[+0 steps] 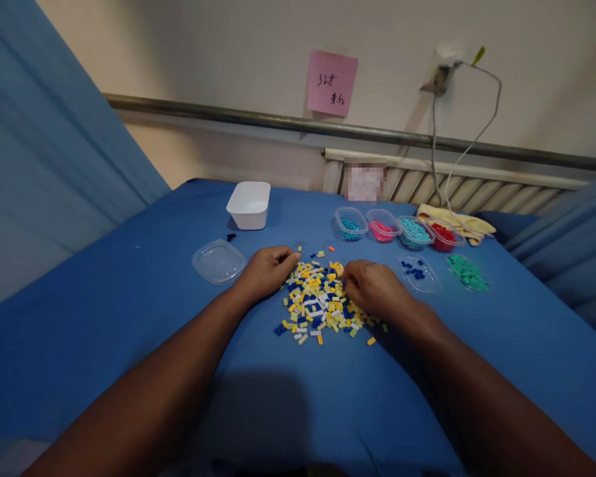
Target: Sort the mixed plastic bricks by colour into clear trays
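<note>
A pile of small yellow, white, blue and orange bricks (318,301) lies on the blue cloth (129,311) in front of me. My left hand (268,270) rests at the pile's left edge, fingers curled with fingertips among the bricks. At the pile's right edge sits my right hand (372,286), fingers bent inward in a pinch over the bricks. What either hand holds is hidden.
A white tub (249,205) stands at the back, a clear lid (219,261) to the left. Clear tubs hold teal (351,224), pink (383,226), light blue (414,232) and red (442,236) bricks. Lids carry dark blue (418,272) and green (467,272) bricks. A yellow cloth (457,222) lies behind.
</note>
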`<action>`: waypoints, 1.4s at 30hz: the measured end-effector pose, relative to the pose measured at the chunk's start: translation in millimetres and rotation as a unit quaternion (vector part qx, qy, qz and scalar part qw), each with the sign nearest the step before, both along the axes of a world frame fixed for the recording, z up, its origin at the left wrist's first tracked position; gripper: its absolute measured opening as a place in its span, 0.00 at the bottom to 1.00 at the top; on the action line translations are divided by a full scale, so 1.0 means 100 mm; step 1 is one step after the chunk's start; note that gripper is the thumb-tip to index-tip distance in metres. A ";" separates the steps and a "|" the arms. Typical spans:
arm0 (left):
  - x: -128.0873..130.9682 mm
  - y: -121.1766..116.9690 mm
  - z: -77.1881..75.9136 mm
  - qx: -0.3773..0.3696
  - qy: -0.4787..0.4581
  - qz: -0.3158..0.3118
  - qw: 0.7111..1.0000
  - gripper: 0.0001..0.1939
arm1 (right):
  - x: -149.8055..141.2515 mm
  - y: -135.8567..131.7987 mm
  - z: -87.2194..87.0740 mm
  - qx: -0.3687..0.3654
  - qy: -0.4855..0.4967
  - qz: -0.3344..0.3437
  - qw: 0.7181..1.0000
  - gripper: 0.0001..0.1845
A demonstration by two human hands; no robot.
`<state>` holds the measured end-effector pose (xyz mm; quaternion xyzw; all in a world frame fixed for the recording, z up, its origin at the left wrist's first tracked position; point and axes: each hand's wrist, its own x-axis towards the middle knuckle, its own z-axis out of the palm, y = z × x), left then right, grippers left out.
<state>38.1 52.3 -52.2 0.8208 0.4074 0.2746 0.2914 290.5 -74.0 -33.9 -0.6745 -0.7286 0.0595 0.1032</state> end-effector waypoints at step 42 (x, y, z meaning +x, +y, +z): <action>0.71 0.03 0.53 0.102 0.314 -0.055 0.942 0.16 | 0.41 -0.10 -0.52 0.158 0.342 -0.058 0.924 0.14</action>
